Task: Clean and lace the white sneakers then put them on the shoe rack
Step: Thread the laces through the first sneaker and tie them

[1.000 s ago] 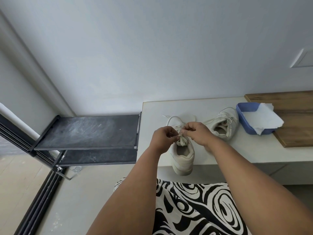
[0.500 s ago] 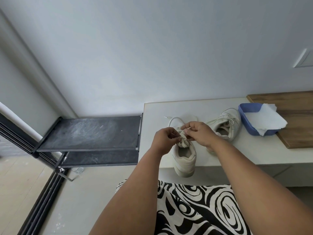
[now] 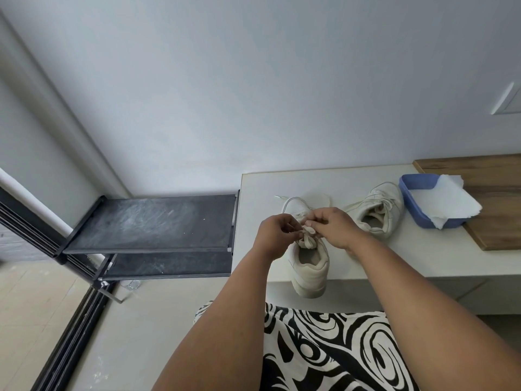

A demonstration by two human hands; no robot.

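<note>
A white sneaker [image 3: 309, 266] lies on the pale table [image 3: 282, 182], its heel hanging over the front edge towards me. Over its tongue my left hand [image 3: 275, 235] and my right hand [image 3: 331, 228] each pinch the white lace [image 3: 308, 231], fingertips close together. A loose lace end [image 3: 280, 196] trails past the toe. The second white sneaker [image 3: 379, 213], laced, sits to the right against a blue tray. The black shoe rack [image 3: 152, 221] stands left of the table with two bare, dusty shelves.
A blue plastic tray [image 3: 414, 187] holding white paper towel [image 3: 445, 201] sits partly on a wooden board [image 3: 496, 193] at the table's right. A grey wall is behind. My black-and-white patterned clothing [image 3: 324, 348] fills the lower frame. A dark door track runs along the floor at left.
My hands stay over the same sneaker, fingers shifting slightly on the lace. The view has drifted a little; nothing else moved.
</note>
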